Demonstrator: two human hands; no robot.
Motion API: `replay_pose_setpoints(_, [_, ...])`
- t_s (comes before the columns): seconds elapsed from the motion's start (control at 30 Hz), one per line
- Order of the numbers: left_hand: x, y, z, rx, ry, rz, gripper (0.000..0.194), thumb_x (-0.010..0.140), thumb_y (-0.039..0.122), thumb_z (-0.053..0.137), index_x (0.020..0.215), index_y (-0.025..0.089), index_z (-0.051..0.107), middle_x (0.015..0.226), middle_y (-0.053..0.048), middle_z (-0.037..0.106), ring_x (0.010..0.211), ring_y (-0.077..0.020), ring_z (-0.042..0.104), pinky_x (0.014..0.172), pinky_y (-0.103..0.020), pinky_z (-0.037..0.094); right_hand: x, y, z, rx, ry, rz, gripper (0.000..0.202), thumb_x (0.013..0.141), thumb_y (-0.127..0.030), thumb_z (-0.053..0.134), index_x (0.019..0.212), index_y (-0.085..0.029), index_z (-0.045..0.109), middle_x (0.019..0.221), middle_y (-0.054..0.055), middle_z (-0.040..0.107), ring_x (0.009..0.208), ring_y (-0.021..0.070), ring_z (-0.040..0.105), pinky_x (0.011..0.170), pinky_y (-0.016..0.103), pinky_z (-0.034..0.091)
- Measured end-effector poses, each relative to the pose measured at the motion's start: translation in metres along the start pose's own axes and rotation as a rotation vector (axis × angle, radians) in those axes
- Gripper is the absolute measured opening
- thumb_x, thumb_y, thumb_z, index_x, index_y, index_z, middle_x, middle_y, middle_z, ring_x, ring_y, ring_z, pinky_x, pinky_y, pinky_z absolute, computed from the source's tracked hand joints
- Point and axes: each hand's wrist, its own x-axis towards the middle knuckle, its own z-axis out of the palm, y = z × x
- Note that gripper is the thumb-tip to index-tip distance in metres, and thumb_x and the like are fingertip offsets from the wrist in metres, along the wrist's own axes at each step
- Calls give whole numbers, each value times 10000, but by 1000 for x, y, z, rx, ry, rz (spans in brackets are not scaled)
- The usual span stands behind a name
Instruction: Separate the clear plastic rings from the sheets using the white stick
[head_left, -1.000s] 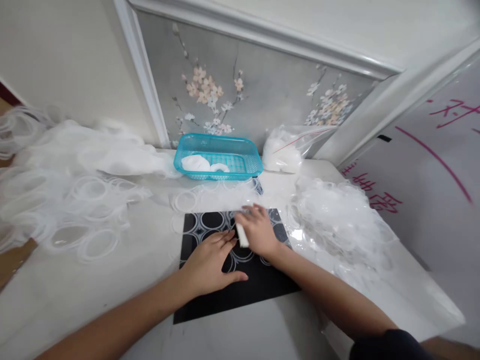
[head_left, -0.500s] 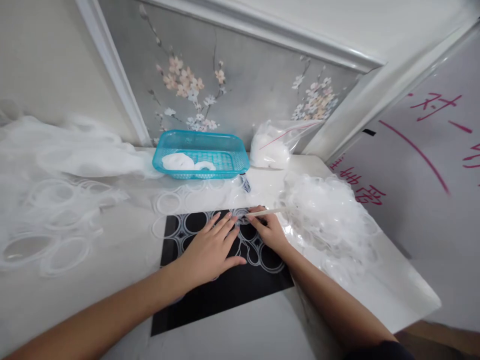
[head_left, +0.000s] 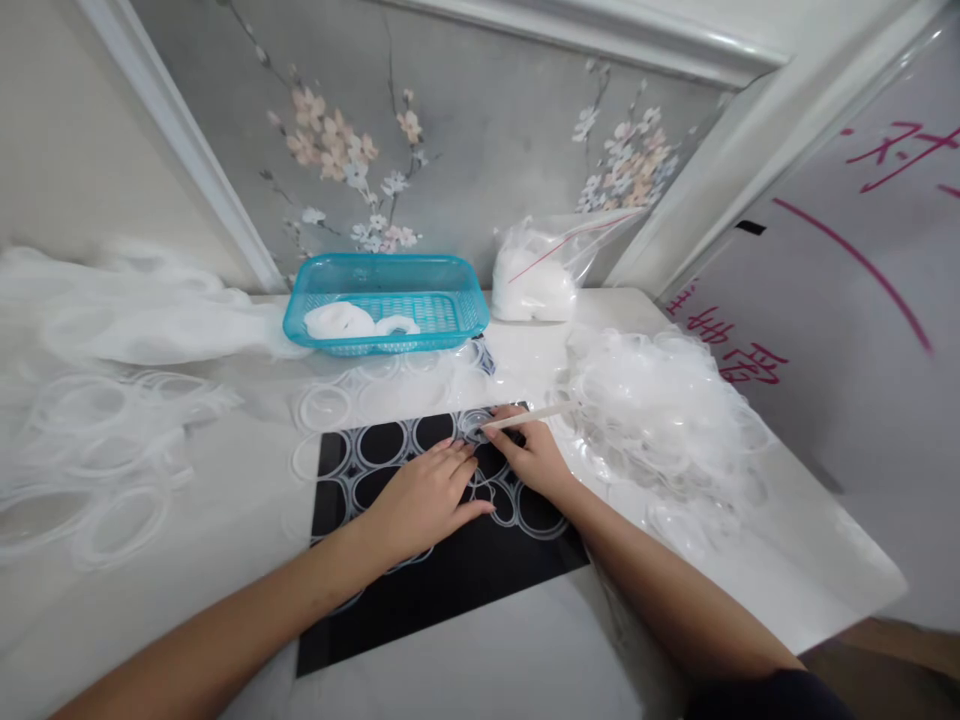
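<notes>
At left lies a heap of translucent white plastic ring sheets (head_left: 127, 325). A rectangular blue plastic basket (head_left: 390, 272) stands far, left of centre. Nearer, the left hand (head_left: 424, 495) lies flattened, fingers extended, on a clear ringed sheet (head_left: 411, 442) over a black rectangular mat (head_left: 450, 605). The right hand (head_left: 536, 458) grips a thin off-white stick (head_left: 529, 416), its tip at the sheet. Farther right sits a translucent plastic pile (head_left: 660, 380).

Dark right sleeve (head_left: 772, 697), ungloved hands (head_left: 424, 502)
</notes>
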Motion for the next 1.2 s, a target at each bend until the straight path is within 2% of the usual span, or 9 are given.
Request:
replay_pose_setpoints(0.33, [-2, 0, 7, -31, 34, -29, 510, 1001, 530, 456, 1204, 107, 656, 1313, -182, 650, 1260, -291, 600, 1099, -446, 465, -1, -2, -1, -34, -10, -41, 217, 916, -336, 568, 905, -215, 748, 955, 93, 743, 1011, 274, 674, 924, 431, 506])
replay_pose_setpoints(0.57, [-3, 1, 4, -75, 0, -64, 461, 979, 525, 512, 1218, 158, 658, 1339, -154, 638, 1272, -288, 591, 1103, -449, 458, -1, 1, 0, -36, 2, -18, 218, 914, -355, 576, 899, -218, 744, 962, 91, 742, 1029, 270, 672, 942, 428, 506])
replay_pose_setpoints(0.7, [-3, 1, 3, -86, -20, -68, 475, 973, 517, 529, 1221, 133, 658, 1348, -173, 625, 1283, -294, 580, 1114, -445, 444, -1, 0, -2, -58, -1, -41, 224, 926, -336, 567, 916, -199, 743, 979, 102, 741, 1034, 267, 677, 936, 415, 516])
replay_pose_setpoints(0.8, [-2, 0, 0, -122, -39, -64, 525, 954, 529, 558, 1239, 97, 646, 1357, -197, 610, 1306, -307, 557, 1127, -448, 427, -9, -4, 2, -192, -17, -103, 215, 952, -277, 522, 977, -215, 726, 983, 88, 752, 1102, 270, 654, 951, 418, 511])
replay_pose_setpoints(0.93, [-1, -1, -8, -129, -115, -40, 611, 926, 561, 585, 1304, 81, 602, 1380, -201, 589, 1310, -305, 553, 1149, -453, 392, -19, -10, 12, -583, -77, -377, 199, 910, -176, 524, 1019, -197, 690, 1117, 105, 747, 1259, 316, 562, 1091, 496, 374])
replay_pose_setpoints(1.0, [0, -1, -13, -124, -153, -41, 625, 910, 557, 611, 1307, 74, 602, 1376, -204, 594, 1300, -306, 561, 1156, -451, 379, -11, -10, 7, -721, -73, -434, 180, 867, -163, 562, 1004, -197, 673, 1093, 107, 751, 1236, 324, 571, 1103, 511, 327])
replay_pose_setpoints(1.07, [1, -2, -19, -115, -178, -58, 639, 887, 567, 635, 1290, 71, 618, 1374, -211, 595, 1304, -324, 554, 1141, -460, 393, 7, -8, -11, -783, 55, -367, 181, 851, -149, 552, 982, -210, 660, 969, 85, 759, 1163, 306, 607, 1068, 502, 342])
replay_pose_setpoints(1.17, [6, -4, -29, -119, -203, -52, 592, 869, 600, 641, 1182, 100, 688, 1304, -199, 652, 1250, -344, 593, 1079, -477, 451, 31, -1, -48, -733, 466, -149, 186, 906, -186, 464, 928, -204, 648, 911, 97, 730, 1041, 297, 636, 973, 491, 402])
replay_pose_setpoints(1.2, [9, -4, -32, -130, -201, -47, 552, 879, 604, 625, 1127, 118, 711, 1237, -179, 695, 1198, -337, 629, 1049, -476, 477, 32, 2, -57, -672, 537, -102, 204, 927, -226, 445, 930, -199, 648, 923, 108, 720, 1010, 300, 636, 946, 490, 420])
